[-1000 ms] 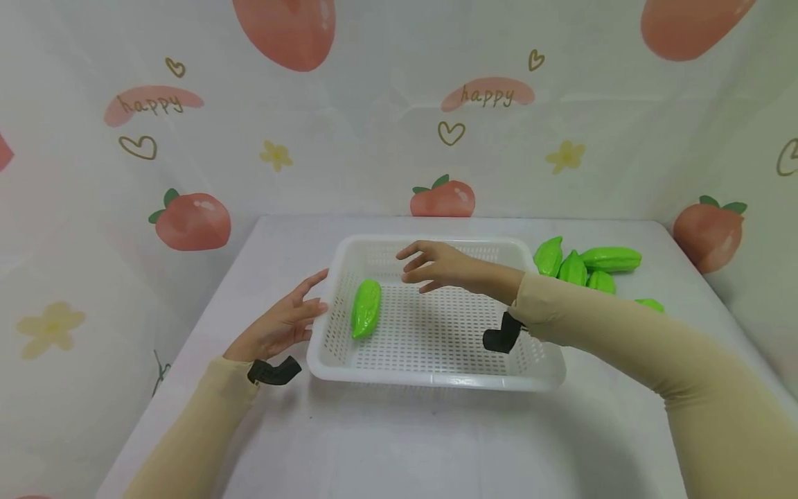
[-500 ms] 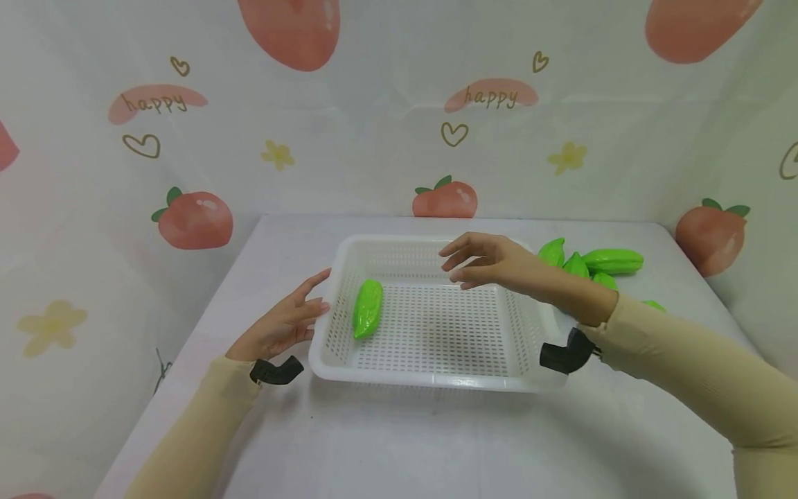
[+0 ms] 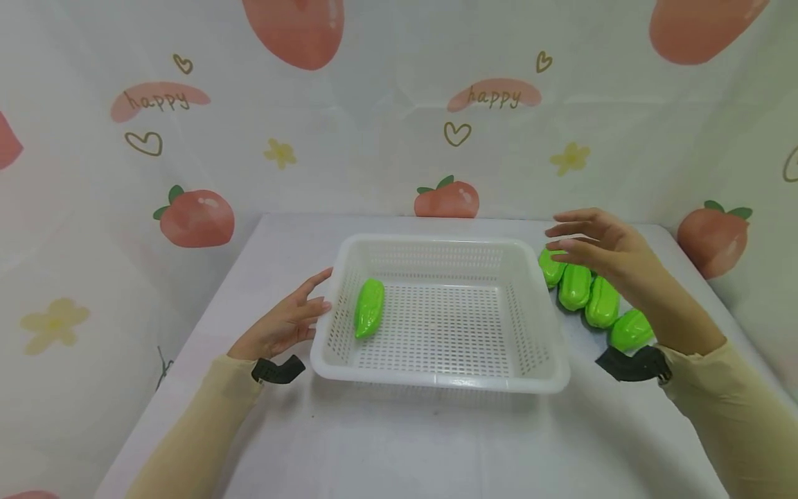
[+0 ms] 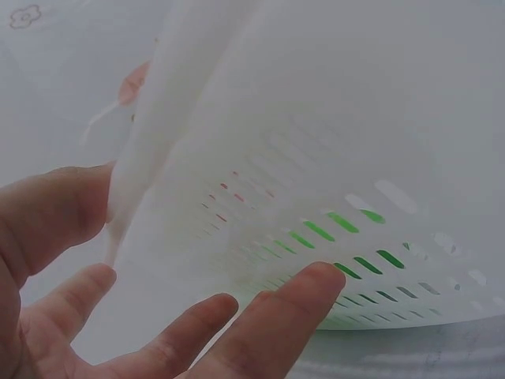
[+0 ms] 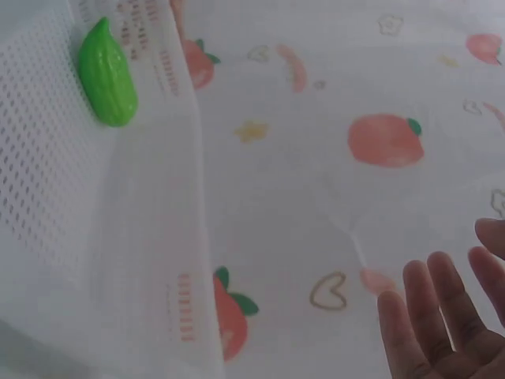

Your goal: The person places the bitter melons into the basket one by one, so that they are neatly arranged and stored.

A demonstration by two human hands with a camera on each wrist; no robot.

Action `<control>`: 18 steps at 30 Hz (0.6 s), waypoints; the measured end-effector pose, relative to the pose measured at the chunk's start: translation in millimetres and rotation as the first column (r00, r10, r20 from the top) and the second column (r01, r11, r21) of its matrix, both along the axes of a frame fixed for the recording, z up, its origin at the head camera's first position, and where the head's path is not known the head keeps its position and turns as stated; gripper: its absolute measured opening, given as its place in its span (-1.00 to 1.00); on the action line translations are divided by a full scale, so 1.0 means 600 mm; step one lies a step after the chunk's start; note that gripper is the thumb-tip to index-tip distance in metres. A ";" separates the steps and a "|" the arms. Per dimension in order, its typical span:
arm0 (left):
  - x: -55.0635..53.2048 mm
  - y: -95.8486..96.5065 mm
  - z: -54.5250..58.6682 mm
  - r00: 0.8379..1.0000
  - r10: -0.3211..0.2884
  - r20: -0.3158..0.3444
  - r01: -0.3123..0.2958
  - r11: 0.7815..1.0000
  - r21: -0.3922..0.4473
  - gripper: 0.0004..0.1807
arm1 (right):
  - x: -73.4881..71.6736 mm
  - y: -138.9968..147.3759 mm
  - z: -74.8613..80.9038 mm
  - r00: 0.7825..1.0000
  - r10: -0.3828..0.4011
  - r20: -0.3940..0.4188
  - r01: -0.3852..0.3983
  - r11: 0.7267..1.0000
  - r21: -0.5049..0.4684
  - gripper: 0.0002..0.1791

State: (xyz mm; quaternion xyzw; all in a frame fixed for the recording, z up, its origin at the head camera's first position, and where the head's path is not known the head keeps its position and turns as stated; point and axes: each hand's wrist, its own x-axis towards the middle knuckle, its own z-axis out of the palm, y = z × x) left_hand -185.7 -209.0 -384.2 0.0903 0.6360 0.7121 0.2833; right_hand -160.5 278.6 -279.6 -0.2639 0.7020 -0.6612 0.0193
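Note:
A white perforated plastic basket (image 3: pixel 436 382) stands on the table, with one glossy green, elongated, ribbed fruit-like piece (image 3: pixel 370 308) at its left inside; the pointed end faces me. My left hand (image 3: pixel 280 322) touches the basket's left rim with extended fingers, and in the left wrist view its fingers (image 4: pixel 272 324) lie against the outer wall. To the right of the basket, my right hand (image 3: pixel 623 260) hovers over several similar green pieces (image 3: pixel 603 303), holding nothing. It partly covers some of them. The right wrist view shows its fingers (image 5: pixel 446 304) spread and relaxed.
The white-covered table (image 3: pixel 399 443) extends in front of the basket. Behind it hangs a pale cloth backdrop (image 3: pixel 374 138) printed with peaches, hearts and flowers, which also lines both sides. Black camera mounts (image 3: pixel 278 370) sit at both wrists.
My right hand has moved from above the basket rightward to over the row of green pieces. My left hand stays at the basket's rim, and the piece inside has not moved.

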 end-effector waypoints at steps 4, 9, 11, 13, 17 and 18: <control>0.000 0.000 0.001 1.000 -0.003 0.003 0.003 1.000 0.002 -0.25 | 0.009 0.043 -0.015 0.996 -0.093 -0.008 0.092 0.992 -0.086 -0.56; 0.002 0.000 0.001 1.000 -0.013 0.005 0.013 1.000 0.016 -0.26 | 0.025 0.090 -0.037 0.985 -0.172 -0.011 0.167 0.966 -0.199 -0.54; 0.002 0.000 0.001 1.000 -0.011 0.014 0.010 1.000 0.021 -0.27 | 0.032 0.105 -0.049 0.985 -0.171 -0.019 0.162 0.957 -0.241 -0.52; 0.003 0.000 0.001 1.000 -0.007 0.020 0.006 1.000 0.026 -0.28 | 0.038 0.119 -0.061 0.986 -0.166 -0.015 0.155 0.945 -0.288 -0.51; 0.003 -0.001 0.002 1.000 -0.011 0.021 0.010 0.999 0.041 -0.29 | 0.051 0.142 -0.086 0.975 -0.221 -0.006 0.210 0.934 -0.289 -0.49; 0.003 0.000 0.002 1.000 -0.012 0.018 0.011 0.999 0.041 -0.29 | 0.054 0.148 -0.093 0.970 -0.245 -0.001 0.234 0.929 -0.288 -0.48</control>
